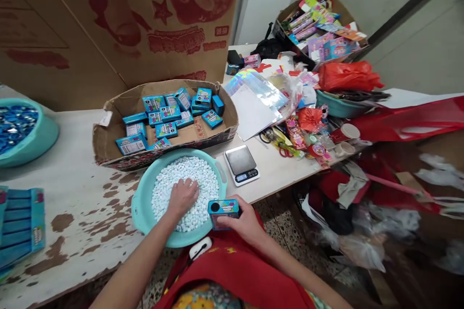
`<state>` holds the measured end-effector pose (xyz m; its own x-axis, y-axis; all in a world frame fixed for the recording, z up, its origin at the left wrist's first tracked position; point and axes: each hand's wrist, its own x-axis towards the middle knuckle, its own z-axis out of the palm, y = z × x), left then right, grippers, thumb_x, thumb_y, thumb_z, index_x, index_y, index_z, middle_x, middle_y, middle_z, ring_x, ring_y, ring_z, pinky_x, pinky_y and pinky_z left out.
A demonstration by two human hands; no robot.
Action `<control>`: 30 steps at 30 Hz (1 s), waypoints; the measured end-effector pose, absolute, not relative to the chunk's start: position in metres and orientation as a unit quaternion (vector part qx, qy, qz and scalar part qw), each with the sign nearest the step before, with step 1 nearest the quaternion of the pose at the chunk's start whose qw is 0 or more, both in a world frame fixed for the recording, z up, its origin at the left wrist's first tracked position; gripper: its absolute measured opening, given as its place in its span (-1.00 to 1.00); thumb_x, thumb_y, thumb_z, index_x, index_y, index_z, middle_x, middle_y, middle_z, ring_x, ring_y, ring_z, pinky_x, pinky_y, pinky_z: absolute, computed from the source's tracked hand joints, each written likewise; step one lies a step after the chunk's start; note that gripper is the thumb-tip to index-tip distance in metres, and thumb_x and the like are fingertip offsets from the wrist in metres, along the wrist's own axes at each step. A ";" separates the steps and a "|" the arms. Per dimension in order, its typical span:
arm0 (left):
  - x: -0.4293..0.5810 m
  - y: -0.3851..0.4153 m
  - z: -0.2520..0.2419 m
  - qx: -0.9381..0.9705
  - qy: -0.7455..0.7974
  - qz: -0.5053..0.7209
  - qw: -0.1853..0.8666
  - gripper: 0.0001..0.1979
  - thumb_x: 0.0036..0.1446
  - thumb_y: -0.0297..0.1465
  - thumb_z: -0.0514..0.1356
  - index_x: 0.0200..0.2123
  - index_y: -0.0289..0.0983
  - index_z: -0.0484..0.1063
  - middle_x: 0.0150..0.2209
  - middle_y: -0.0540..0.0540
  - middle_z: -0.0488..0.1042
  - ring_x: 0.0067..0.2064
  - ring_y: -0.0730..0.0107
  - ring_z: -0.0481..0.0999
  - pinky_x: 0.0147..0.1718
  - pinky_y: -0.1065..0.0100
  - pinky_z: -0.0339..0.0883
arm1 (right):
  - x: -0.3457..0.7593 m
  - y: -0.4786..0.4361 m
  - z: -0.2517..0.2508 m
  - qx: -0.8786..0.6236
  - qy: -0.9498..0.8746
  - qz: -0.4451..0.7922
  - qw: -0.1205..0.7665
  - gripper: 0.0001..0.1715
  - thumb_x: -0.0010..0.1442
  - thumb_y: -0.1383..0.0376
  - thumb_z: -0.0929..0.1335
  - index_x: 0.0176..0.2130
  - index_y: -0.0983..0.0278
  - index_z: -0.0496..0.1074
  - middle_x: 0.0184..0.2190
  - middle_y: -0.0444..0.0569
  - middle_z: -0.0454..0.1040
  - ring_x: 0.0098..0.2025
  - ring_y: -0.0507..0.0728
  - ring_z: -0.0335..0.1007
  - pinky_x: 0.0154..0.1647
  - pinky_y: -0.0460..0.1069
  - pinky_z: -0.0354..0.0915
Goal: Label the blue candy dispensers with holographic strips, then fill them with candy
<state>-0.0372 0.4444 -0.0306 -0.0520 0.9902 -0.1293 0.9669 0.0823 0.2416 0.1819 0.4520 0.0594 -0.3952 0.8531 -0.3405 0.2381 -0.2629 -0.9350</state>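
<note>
My left hand [183, 196] rests palm down in a heap of small white candies [188, 174] that fills a teal plastic basin [141, 203] at the table's front edge. My right hand [243, 222] grips a small blue box [224, 210] with a round hole in its end, held just beside the basin's right rim. Behind the basin, a low cardboard tray [108, 140] holds several more of the same blue boxes [166, 120].
A small digital scale [241, 165] stands right of the basin. A second teal basin [25, 130] of blue items sits at far left, flat blue packs [20, 224] below it. Clutter of packets, red bags and a full carton [322, 24] crowds the right.
</note>
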 end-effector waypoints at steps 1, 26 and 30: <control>-0.046 0.445 -0.033 0.659 0.738 0.053 0.135 -0.71 0.18 -0.26 -0.03 -0.25 -0.23 0.44 -0.25 -0.22 0.40 -0.13 0.09 0.33 -0.17 0.16 0.19 | 0.178 0.451 0.059 -0.494 -0.565 0.611 0.253 -0.58 -0.13 0.17 0.49 -0.29 0.28 0.36 -0.42 -0.17 0.39 -0.38 0.04 0.31 -0.35 -0.09 0.27; -0.013 0.459 0.063 0.081 0.581 0.704 0.400 -0.79 -0.01 -0.25 0.19 -0.44 -0.27 0.29 -0.46 0.04 0.36 -0.52 0.47 0.42 -0.50 0.42 0.30 | 0.116 0.482 0.047 -0.357 -0.824 0.375 0.231 -0.68 -0.02 0.32 0.42 -0.20 0.27 0.36 -0.28 -0.02 0.41 -0.18 0.17 0.31 -0.16 0.03 0.26; -0.014 0.460 0.070 0.098 0.591 0.699 0.390 -0.79 0.00 -0.24 0.19 -0.46 -0.26 0.28 -0.52 0.05 0.36 -0.53 0.45 0.43 -0.51 0.42 0.30 | 0.113 0.481 0.050 -0.355 -0.819 0.387 0.233 -0.67 -0.02 0.34 0.42 -0.20 0.27 0.36 -0.27 -0.02 0.40 -0.18 0.16 0.31 -0.16 0.02 0.26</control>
